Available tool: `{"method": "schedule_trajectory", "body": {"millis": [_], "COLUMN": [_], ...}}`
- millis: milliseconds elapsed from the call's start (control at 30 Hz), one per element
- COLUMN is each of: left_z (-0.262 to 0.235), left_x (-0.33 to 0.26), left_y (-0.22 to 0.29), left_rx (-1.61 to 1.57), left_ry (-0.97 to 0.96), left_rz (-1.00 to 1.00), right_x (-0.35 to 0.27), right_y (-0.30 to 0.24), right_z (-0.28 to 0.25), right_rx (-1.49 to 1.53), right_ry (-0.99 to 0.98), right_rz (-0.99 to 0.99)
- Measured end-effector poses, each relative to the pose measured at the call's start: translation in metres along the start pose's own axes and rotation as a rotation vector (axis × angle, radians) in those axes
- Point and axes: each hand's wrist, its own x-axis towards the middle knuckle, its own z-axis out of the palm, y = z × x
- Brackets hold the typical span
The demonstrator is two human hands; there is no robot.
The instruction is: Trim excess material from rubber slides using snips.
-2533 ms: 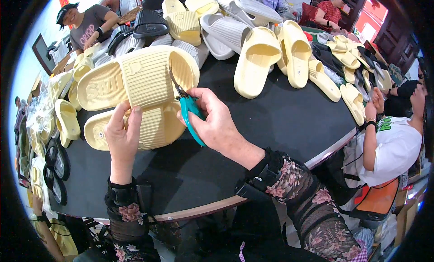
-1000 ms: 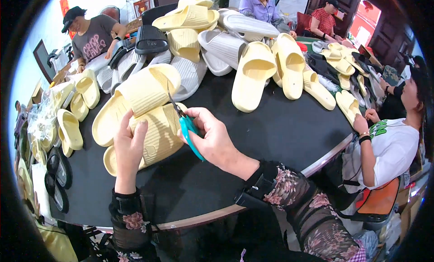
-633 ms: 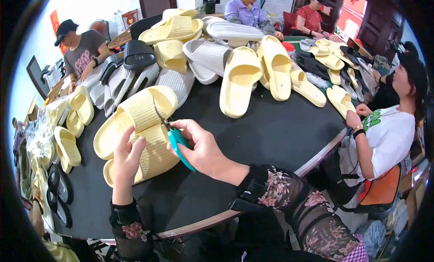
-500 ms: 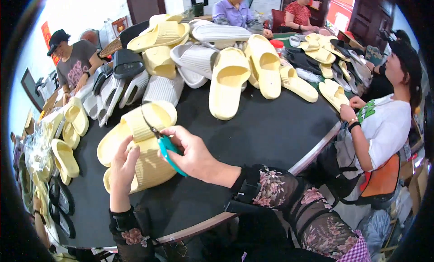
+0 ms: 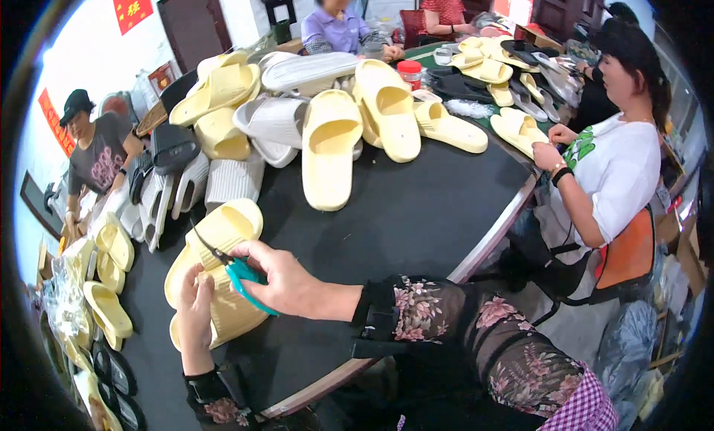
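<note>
In my right hand is a pair of small scissors with teal handles. Their dark blades point up and left, across the strap of a pale yellow slide slipper. A second yellow slipper lies against it on the nearer side. My left hand rests at the left of this pair, fingers drawn together in a pinch near the blades. Whatever is between those fingertips is too small or hidden to make out.
Yellow, grey and black slippers are heaped across the dark table, with more along the left edge. A red-lidded jar stands behind the heap. A person in white sits at the right, handling a yellow slipper; other people sit around the table.
The whole view has shifted, so the table's contents sit farther left. My left fingertips have drawn closer together, and the scissors are nearer to them. The yellow pair stays beneath my hands.
</note>
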Motion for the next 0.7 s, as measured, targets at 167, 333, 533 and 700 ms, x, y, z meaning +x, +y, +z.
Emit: {"method": "schedule_trajectory", "body": {"millis": [167, 333, 533, 700], "left_z": [0.001, -0.004, 0.025, 0.074], "left_x": [-0.004, -0.004, -0.002, -0.006], "left_y": [0.009, 0.001, 0.031, 0.068], "left_rx": [-0.144, -0.387, -0.380, -0.564], "left_ry": [0.012, -0.045, -0.207, -0.449], "left_rz": [-0.029, 0.006, 0.088, 0.141], "right_x": [-0.001, -0.001, -0.001, -0.006], "right_y": [0.001, 0.004, -0.013, -0.046], "right_z": [0.001, 0.012, 0.004, -0.022], "right_rx": [-0.090, 0.078, 0.531, 0.603], "right_ry": [0.041, 0.031, 0.034, 0.076], "right_rz": [-0.122, -0.125, 0.041, -0.012]}}
